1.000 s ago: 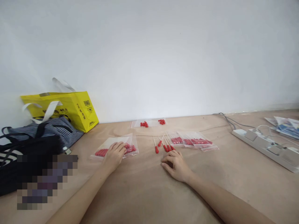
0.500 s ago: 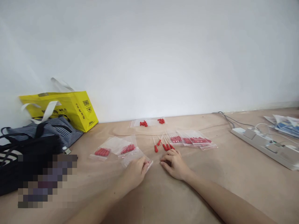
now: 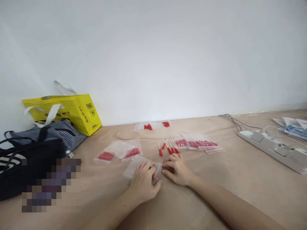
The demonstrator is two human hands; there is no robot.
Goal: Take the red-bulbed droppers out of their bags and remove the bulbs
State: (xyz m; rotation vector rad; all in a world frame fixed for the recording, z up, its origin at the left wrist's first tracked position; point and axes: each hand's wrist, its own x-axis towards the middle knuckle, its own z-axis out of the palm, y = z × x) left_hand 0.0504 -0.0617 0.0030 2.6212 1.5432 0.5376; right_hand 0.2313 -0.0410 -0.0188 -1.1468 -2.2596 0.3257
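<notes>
My left hand [image 3: 145, 182] lies over a clear zip bag [image 3: 131, 167], fingers bent on the plastic and thumb apart on the table side. Pale stems show through this bag, and a bit of red peeks out beside the fingers. Just right of the bag's edge rests my right hand [image 3: 178, 169], thumb and forefinger apart with nothing seen between them. Its other fingertips are close to several loose droppers [image 3: 160, 152] with red bulbs and thin pale stems. Whether those fingertips touch the droppers I cannot tell.
Filled bags of red-bulbed droppers lie left [image 3: 106, 156] and right [image 3: 203, 144]. Against the wall are more red bulbs [image 3: 148, 127] on clear plastic. A yellow bag [image 3: 82, 115] and a striped bag [image 3: 64, 134] stand left; a power strip [image 3: 271, 151] with cables lies right.
My left hand has gone from pinching the bag's edge to lying over it, thumb spread, and the bag has shifted slightly right. My right hand has barely moved.
</notes>
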